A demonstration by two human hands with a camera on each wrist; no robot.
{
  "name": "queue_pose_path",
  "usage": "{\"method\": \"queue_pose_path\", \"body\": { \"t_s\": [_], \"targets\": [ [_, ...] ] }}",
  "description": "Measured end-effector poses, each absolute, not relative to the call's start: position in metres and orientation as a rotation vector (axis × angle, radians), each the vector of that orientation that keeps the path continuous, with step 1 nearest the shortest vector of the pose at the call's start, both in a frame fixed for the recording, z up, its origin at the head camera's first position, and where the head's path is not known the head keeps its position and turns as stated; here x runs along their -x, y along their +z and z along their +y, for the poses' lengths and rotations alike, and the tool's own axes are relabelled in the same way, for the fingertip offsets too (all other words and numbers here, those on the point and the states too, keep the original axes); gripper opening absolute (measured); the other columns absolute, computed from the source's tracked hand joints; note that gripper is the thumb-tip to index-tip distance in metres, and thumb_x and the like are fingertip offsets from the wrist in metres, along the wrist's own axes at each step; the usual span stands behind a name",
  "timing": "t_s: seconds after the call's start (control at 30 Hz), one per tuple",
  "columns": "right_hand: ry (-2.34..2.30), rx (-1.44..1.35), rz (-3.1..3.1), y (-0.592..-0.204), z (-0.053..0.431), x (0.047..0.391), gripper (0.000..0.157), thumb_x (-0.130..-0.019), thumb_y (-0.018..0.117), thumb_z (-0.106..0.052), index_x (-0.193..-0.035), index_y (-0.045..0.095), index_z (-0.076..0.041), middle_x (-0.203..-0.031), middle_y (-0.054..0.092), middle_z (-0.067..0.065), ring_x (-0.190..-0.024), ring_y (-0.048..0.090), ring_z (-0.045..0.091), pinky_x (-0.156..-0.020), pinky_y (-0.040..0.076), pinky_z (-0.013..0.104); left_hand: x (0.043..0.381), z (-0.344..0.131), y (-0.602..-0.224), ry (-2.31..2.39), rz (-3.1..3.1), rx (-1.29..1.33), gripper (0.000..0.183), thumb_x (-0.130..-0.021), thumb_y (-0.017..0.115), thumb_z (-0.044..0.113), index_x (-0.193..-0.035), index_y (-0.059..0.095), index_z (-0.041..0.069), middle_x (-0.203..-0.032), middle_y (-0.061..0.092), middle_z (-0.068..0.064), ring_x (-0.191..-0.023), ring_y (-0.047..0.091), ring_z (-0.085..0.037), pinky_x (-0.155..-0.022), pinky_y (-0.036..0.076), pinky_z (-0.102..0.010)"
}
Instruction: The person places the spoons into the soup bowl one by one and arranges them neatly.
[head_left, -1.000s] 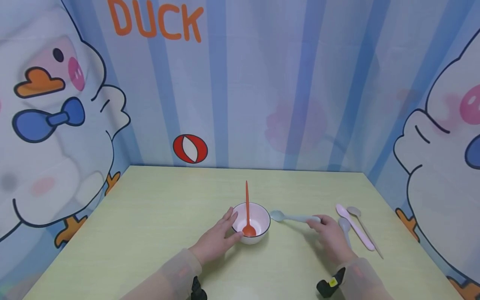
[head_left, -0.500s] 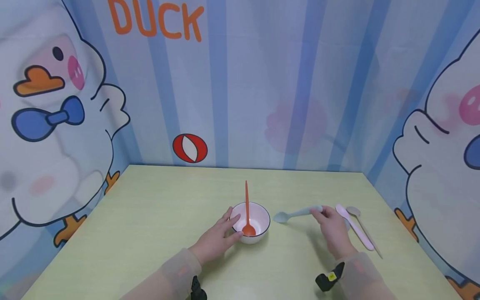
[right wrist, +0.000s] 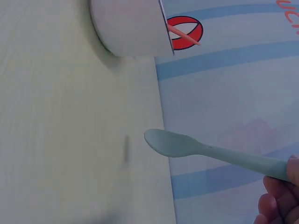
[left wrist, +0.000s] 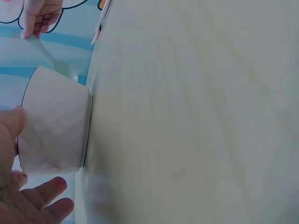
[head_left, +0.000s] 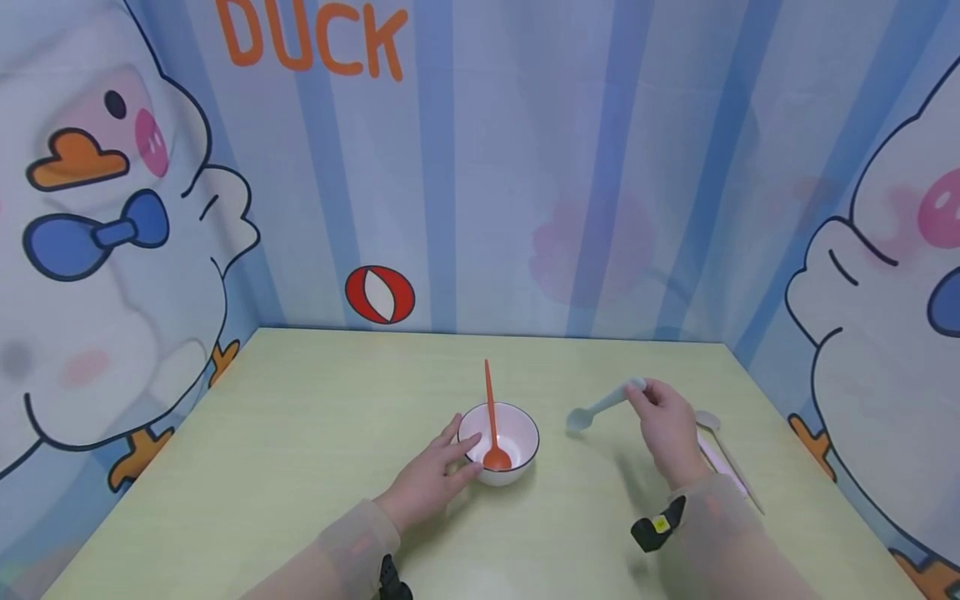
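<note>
A white bowl with a dark rim (head_left: 517, 429) stands on the table. An orange spoon (head_left: 497, 457) leans in it, handle rising past the far rim. My left hand (head_left: 427, 483) holds the bowl at its left side, fingers over the rim; the left wrist view shows a fingertip against the outer wall (left wrist: 56, 123). To the right, my right hand (head_left: 667, 433) pinches a pale blue-green spoon (head_left: 606, 402) by its handle end. This spoon slants bowl-end down toward the left. In the right wrist view the spoon (right wrist: 233, 156) is raised, its shadow falling on the table.
On the right, a pink spoon (head_left: 717, 461) lies partly hidden behind the right hand and sleeve. Beside it is a grey-brown spoon (head_left: 707, 420). A printed curtain (head_left: 510, 167) hangs along the table's back and sides.
My right hand has lifted the blue-green spoon up and away from the bowl, its handle rising. A small greyish spoon is now hidden behind that hand. The left hand stays at the bowl, which shifted slightly.
</note>
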State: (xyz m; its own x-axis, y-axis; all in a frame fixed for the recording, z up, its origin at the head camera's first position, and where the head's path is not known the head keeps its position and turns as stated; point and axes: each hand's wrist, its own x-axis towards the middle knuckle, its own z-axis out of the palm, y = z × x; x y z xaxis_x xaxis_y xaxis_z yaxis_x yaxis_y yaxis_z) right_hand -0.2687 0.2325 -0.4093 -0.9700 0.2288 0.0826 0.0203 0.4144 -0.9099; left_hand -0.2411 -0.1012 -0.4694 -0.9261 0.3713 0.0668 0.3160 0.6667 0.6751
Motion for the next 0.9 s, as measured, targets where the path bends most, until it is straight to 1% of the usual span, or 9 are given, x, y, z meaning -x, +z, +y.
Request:
{"method": "queue_pose_path", "body": {
  "t_s": [0.13,0.2,0.27,0.4,0.5,0.63,0.73,0.83,0.9],
  "targets": [
    [1.580,0.176,-2.398,-0.394,0.228,0.278,0.047,-0.098,0.052,-0.042,-0.124,0.059,-0.004,-0.115,0.057,0.012,-0.100,0.045,0.024,-0.084,0.037,0.037,0.240,-0.102,-0.470,1.112,2.805,-0.574,0.055,-0.096,0.054,0.047,-0.145,0.046,0.023,-0.160,0.015,-0.005,-0.141,0.028,-0.033,-0.108,0.032,-0.050],
    [1.590,0.166,-2.367,-0.386,0.223,0.283,0.044,-0.097,0.054,-0.041,-0.122,0.060,-0.006,-0.108,0.057,0.010,-0.092,0.043,0.023,-0.078,0.035,0.035,0.240,-0.102,-0.470,1.107,2.810,-0.579,0.055,-0.096,0.054,0.047,-0.145,0.046,0.023,-0.160,0.016,-0.005,-0.141,0.028,-0.033,-0.108,0.032,-0.050],
    [1.633,0.158,-2.338,-0.380,0.217,0.289,0.042,-0.096,0.057,-0.040,-0.121,0.061,-0.006,-0.104,0.057,0.009,-0.091,0.042,0.022,-0.078,0.035,0.035,0.240,-0.102,-0.470,1.107,2.811,-0.586,0.055,-0.096,0.054,0.047,-0.145,0.046,0.022,-0.160,0.016,-0.005,-0.141,0.028,-0.033,-0.109,0.031,-0.050],
    [1.744,0.117,-2.307,-0.371,0.202,0.299,0.043,-0.095,0.061,-0.035,-0.124,0.060,-0.003,-0.108,0.058,0.010,-0.100,0.047,0.022,-0.090,0.038,0.039,0.241,-0.104,-0.471,1.113,2.803,-0.599,0.055,-0.096,0.053,0.047,-0.145,0.046,0.023,-0.160,0.016,-0.005,-0.141,0.028,-0.033,-0.109,0.031,-0.050],
    [1.818,0.081,-2.332,-0.369,0.191,0.306,0.046,-0.095,0.061,-0.035,-0.127,0.059,-0.002,-0.115,0.058,0.011,-0.109,0.047,0.024,-0.100,0.035,0.045,0.243,-0.104,-0.471,1.122,2.793,-0.605,0.054,-0.096,0.053,0.047,-0.145,0.046,0.023,-0.160,0.017,-0.005,-0.140,0.029,-0.033,-0.109,0.031,-0.050],
    [1.891,0.019,-2.391,-0.372,0.175,0.314,0.041,-0.096,0.059,-0.033,-0.123,0.061,-0.002,-0.110,0.058,0.008,-0.102,0.047,0.025,-0.097,0.035,0.045,0.244,-0.104,-0.471,1.139,2.781,-0.618,0.054,-0.096,0.055,0.046,-0.144,0.047,0.022,-0.160,0.018,-0.006,-0.140,0.029,-0.033,-0.109,0.031,-0.050],
    [1.924,-0.036,-2.434,-0.378,0.163,0.321,0.035,-0.097,0.059,-0.028,-0.119,0.063,-0.001,-0.103,0.061,0.005,-0.098,0.047,0.024,-0.092,0.035,0.041,0.245,-0.105,-0.471,1.159,2.763,-0.618,0.054,-0.096,0.055,0.045,-0.144,0.047,0.022,-0.160,0.018,-0.006,-0.141,0.028,-0.033,-0.109,0.031,-0.050],
    [1.944,-0.048,-2.493,-0.386,0.152,0.326,0.032,-0.097,0.059,-0.024,-0.119,0.064,-0.001,-0.101,0.064,0.004,-0.098,0.047,0.025,-0.093,0.035,0.041,0.246,-0.105,-0.471,1.172,2.745,-0.606,0.054,-0.096,0.056,0.045,-0.144,0.047,0.023,-0.160,0.017,-0.004,-0.141,0.026,-0.032,-0.109,0.030,-0.051],
    [1.954,-0.045,-2.539,-0.391,0.145,0.329,0.033,-0.097,0.059,-0.024,-0.121,0.064,-0.002,-0.104,0.063,0.005,-0.101,0.047,0.026,-0.096,0.035,0.045,0.246,-0.105,-0.471,1.176,2.735,-0.599,0.054,-0.095,0.056,0.046,-0.144,0.047,0.024,-0.160,0.016,-0.003,-0.141,0.026,-0.032,-0.109,0.030,-0.051]
  ]
}}
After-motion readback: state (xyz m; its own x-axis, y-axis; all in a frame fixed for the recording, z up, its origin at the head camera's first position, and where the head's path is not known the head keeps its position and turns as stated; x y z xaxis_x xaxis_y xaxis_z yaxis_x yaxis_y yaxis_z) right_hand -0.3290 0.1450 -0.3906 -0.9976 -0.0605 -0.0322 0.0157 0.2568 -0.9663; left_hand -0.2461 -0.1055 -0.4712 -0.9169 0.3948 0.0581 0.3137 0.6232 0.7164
